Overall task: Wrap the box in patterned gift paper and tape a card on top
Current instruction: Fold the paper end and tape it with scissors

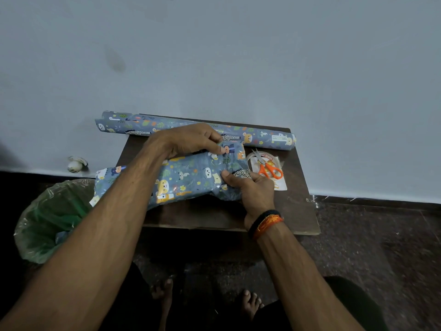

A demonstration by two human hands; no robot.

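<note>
Tabletop: a small dark brown top against a pale wall; it carries everything the task needs, with a bag-lined bin on the floor just to its left.
Gift-paper roll: lies along the far edge, left to right, overhanging the left side; the same blue animal print as the wrapping.
Wrapped box: sits mid-tabletop, long axis left to right, already sheathed in the patterned paper; its left end sticks out past the tabletop edge with loose paper hanging open.
Handling: the paper looks thin, glossy and easily creased, so likely slippery under the fingers and prone to tearing at corners; the box beneath seems light and stiff enough to press against. Best held at the folded flaps, with the body pinned flat.
Left hand: reaches over the far side, fingers curled down, pinching the paper flap at the box's right end.
Right hand: at the near right corner, thumb on top and fingers curled under, gripping the paper there.
Box relative to grip: both grips close on the right end; the rest of the box runs away to the left, unsupported by either hand.
Scissors: orange-handled, just right of the box, lying on a tape roll and a card.
</note>
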